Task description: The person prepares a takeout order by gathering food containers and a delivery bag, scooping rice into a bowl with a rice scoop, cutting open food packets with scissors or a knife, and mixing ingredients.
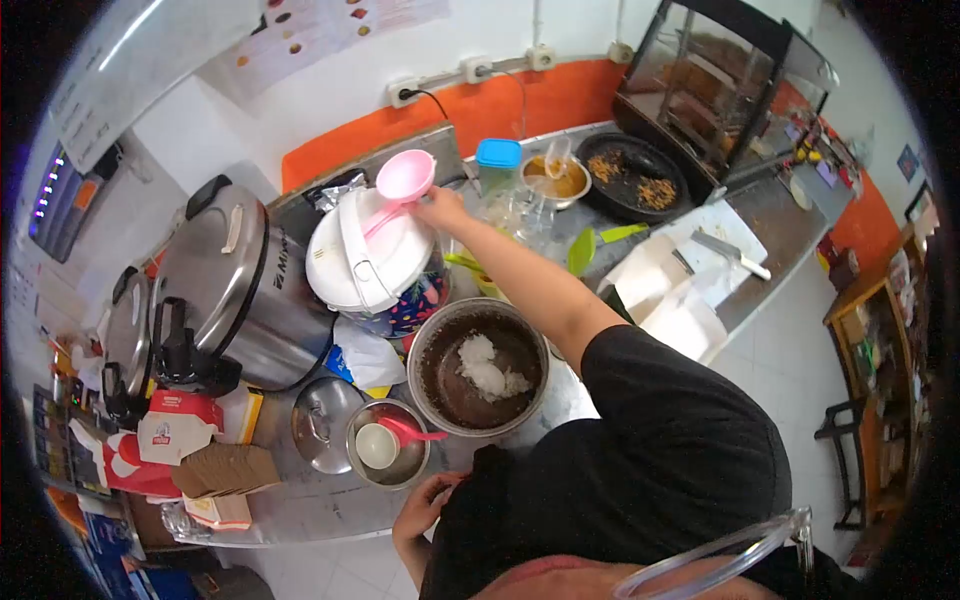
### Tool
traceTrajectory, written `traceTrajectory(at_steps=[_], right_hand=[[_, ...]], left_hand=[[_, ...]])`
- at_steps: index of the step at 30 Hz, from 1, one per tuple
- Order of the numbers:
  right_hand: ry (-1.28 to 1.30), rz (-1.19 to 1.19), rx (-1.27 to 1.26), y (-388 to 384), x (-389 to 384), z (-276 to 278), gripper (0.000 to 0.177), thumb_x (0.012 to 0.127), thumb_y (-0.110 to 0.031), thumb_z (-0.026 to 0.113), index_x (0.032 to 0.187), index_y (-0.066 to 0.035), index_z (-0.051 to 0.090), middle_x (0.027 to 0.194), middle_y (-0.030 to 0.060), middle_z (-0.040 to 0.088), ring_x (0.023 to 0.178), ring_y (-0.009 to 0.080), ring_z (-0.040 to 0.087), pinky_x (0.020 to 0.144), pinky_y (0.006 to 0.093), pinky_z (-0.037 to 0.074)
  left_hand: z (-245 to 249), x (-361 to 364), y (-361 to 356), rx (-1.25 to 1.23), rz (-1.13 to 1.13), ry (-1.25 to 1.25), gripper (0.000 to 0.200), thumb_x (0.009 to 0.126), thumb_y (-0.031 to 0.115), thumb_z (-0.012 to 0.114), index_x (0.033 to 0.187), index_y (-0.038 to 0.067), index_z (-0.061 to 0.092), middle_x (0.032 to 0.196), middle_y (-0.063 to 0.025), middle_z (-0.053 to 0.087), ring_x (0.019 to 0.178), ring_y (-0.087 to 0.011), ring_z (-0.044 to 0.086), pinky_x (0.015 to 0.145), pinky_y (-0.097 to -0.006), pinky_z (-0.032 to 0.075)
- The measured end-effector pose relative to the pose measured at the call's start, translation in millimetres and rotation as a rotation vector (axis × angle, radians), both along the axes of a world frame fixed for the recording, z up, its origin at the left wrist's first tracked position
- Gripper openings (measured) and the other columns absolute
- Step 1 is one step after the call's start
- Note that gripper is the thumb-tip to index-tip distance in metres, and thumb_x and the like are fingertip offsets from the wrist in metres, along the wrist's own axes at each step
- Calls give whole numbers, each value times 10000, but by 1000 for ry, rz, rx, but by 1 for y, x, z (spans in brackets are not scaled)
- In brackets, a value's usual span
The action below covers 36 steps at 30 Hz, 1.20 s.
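Note:
My right hand (438, 208) reaches across the counter, its fingers closed on a pink round-bowled scoop (405, 172). The scoop is over the white lid (335, 250) of a patterned rice container, and a thin pink handle slants across that lid. Below my forearm stands a metal pot (412, 375) with a lump of white rice (486, 368) in it. My left hand (425, 505) hangs low by the counter's front edge, loosely open beside my black shirt, fingertips partly hidden. Nearest to it is a steel bowl (420, 470) with a white cup (377, 446) and a pink spoon (412, 432).
Large steel pressure cookers (205, 285) fill the left side. In front lie a metal lid (318, 425) and folded food boxes (180, 430). At the back right are a black pan (635, 165), a glass display case (720, 80), and a knife (730, 254) on a white board.

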State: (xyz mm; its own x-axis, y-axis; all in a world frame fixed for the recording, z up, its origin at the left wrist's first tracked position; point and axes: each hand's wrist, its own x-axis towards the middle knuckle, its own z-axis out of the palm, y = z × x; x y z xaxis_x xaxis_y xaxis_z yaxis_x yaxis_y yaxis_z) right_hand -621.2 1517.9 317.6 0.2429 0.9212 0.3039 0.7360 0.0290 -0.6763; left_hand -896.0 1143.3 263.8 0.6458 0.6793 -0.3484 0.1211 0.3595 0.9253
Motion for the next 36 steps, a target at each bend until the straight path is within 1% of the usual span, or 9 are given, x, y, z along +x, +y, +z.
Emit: traceTrajectory(at_steps=[3, 4, 8, 12, 17, 21, 27, 31, 36], right_hand=[[44, 172, -107, -43, 44, 31, 484, 717, -344, 595, 1071, -18, 548, 1065, 165, 559, 936, 311, 545, 813, 390, 416], [-47, 118, 123, -54, 59, 19, 421, 745, -252, 578, 1091, -17, 535, 1060, 156, 564, 926, 264, 557, 812, 345, 419], [362, 345, 204, -181, 130, 32, 303, 810, -135, 525, 1088, -15, 531, 968, 80, 594, 821, 150, 545, 730, 271, 440], [785, 255, -57, -340, 197, 50, 265, 836, -123, 508, 1086, -42, 531, 885, 43, 592, 781, 92, 540, 650, 216, 430], [465, 90, -67, -484, 289, 32, 263, 842, -137, 509, 1085, -36, 517, 862, 56, 598, 770, 121, 549, 683, 265, 440], [375, -104, -117, -601, 351, 1, 324, 823, -222, 519, 1082, -27, 505, 1006, 171, 561, 912, 248, 550, 770, 353, 436], [117, -112, -842, -779, 428, -76, 513, 802, -338, 523, 1205, -43, 402, 1073, 189, 530, 1008, 338, 495, 845, 414, 399], [275, -311, -1031, -848, 492, -47, 538, 807, -363, 508, 1228, -53, 383, 1104, 191, 514, 1039, 334, 478, 863, 409, 390], [127, -69, -988, -869, 644, -37, 531, 805, -369, 512, 1221, -60, 392, 1101, 188, 519, 1030, 334, 482, 858, 408, 390]], left_hand=[[-3, 2, -11, -143, 57, -80, 253, 814, 64, 519, 1060, 8, 490, 1112, -87, 514, 1033, -157, 462, 897, -290, 342], [-2, 6, -11, -125, 28, -61, 256, 808, 50, 522, 1058, 8, 489, 1104, -82, 514, 1027, -155, 464, 899, -288, 342], [34, 50, -14, -109, -18, 18, 225, 820, 68, 529, 1034, 11, 494, 1051, -66, 526, 991, -155, 480, 891, -285, 349], [25, 104, -2, -70, -152, 69, 221, 827, 77, 523, 1034, 7, 491, 1037, -67, 531, 977, -150, 485, 879, -278, 357], [-2, 226, -4, -17, -448, 148, 218, 839, 93, 513, 1034, 0, 487, 1014, -69, 538, 953, -142, 494, 859, -267, 371], [-28, 359, -42, 39, -706, 189, 218, 848, 106, 505, 1034, -6, 484, 995, -70, 544, 933, -135, 502, 842, -258, 382], [-50, 560, -142, 86, -924, 186, 221, 862, 124, 493, 1034, -14, 479, 967, -72, 553, 905, -125, 513, 818, -244, 398], [4, 646, -205, -66, -932, 308, 231, 869, 141, 489, 1036, -19, 479, 941, -68, 563, 892, -113, 522, 782, -227, 420], [-28, 757, -190, 40, -1055, 367, 243, 876, 172, 466, 1052, 5, 472, 972, -85, 577, 908, -137, 527, 784, -267, 415]])
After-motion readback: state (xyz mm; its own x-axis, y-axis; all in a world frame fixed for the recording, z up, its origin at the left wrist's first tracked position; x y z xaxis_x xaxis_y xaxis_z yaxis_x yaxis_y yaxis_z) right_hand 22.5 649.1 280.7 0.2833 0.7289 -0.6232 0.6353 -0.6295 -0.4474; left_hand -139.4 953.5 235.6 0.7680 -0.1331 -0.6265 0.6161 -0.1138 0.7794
